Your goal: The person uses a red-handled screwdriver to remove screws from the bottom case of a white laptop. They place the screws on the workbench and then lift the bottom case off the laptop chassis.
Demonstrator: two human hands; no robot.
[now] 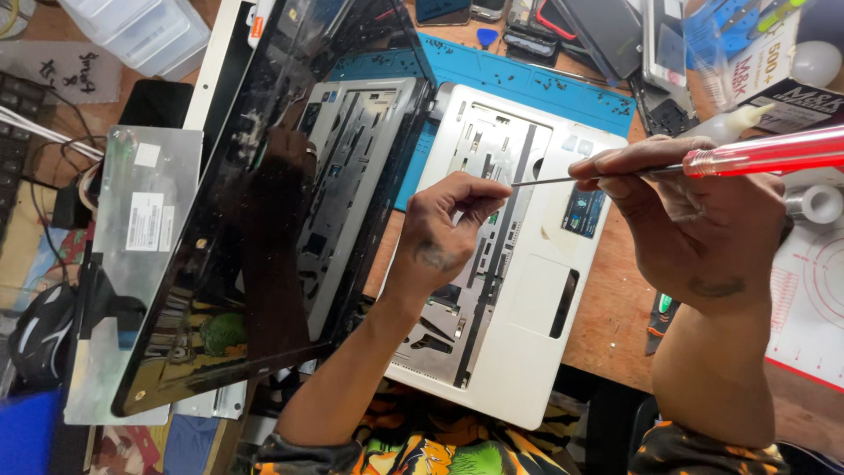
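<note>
My right hand (694, 224) grips a screwdriver with a clear red handle (774, 151); its thin metal shaft points left. My left hand (448, 229) pinches the shaft's tip between thumb and fingers, above the opened silver laptop base (527, 343) whose keyboard is out, baring the metal frame. The laptop's black screen (255, 211) lies open to the left and mirrors the base.
A blue work mat (527, 79) lies under the laptop on the wooden table. A silver metal plate (141, 220) sits at left, a clear plastic box (141, 31) at top left. Phones and parts crowd the top right, beside a tape roll (816, 204) and white mat (813, 308).
</note>
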